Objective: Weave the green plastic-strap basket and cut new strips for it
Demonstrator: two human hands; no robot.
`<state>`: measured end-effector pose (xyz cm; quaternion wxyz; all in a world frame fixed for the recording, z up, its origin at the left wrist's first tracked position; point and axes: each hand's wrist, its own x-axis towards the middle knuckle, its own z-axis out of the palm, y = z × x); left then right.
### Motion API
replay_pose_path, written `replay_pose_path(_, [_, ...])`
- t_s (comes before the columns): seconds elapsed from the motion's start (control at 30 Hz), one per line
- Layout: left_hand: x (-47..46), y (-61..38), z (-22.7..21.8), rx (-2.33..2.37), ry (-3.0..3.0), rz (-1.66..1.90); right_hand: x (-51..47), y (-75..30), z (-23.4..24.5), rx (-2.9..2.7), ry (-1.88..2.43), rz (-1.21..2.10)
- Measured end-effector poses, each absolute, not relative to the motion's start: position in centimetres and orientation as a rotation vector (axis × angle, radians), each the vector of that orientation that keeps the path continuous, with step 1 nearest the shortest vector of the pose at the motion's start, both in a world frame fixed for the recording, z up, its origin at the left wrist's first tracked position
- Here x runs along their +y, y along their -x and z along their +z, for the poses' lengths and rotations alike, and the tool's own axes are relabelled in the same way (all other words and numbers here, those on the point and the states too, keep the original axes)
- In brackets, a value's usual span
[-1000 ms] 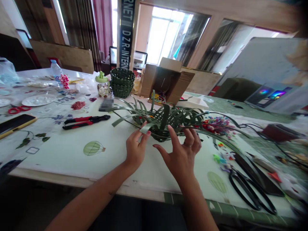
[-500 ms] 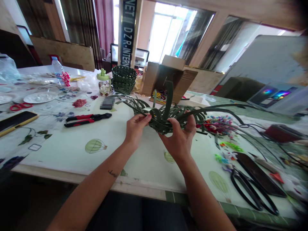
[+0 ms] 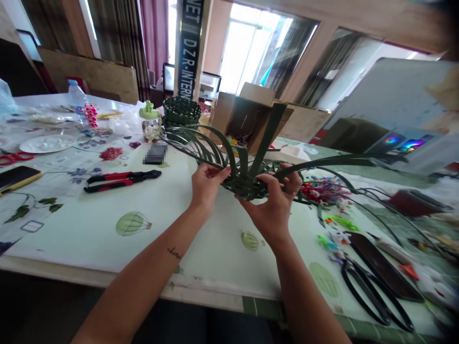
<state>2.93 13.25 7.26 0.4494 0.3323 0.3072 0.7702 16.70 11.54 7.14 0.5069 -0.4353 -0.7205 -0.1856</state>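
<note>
L hand [image 3: 208,185] | R hand [image 3: 268,212] | both holding woven green strip basket base [image 3: 247,187]

You are curling your left hand [image 3: 208,185] and right hand [image 3: 270,208] inward, fingers bent, palms facing, left forearm [image 3: 150,282] showing a small tattoo.

The premises were a craft workshop room, not a home kitchen or office. A long table [image 3: 71,239] under a printed cover carried pliers [image 3: 122,180], scissors [image 3: 362,291], small coloured craft pieces [image 3: 324,188] and a half-woven basket [image 3: 247,186]. Woven baskets [image 3: 181,112] stood stacked near a cardboard box [image 3: 229,114]. Curtains [image 3: 154,43] hung beside tall windows [image 3: 251,48].
</note>
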Motion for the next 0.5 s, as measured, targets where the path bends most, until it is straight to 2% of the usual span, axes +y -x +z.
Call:
replay_pose_path(0.3, [12.9, -2.3, 6.0, 0.843, -0.883, 1.859, 11.0, -16.7, 5.4, -1.745, 1.063, -0.464])
replay_pose_path(0.5, [11.5, -1.3, 6.6, 0.737, -0.783, 1.811, 11.1, -16.9, 5.3, -1.76, 1.072, -0.5])
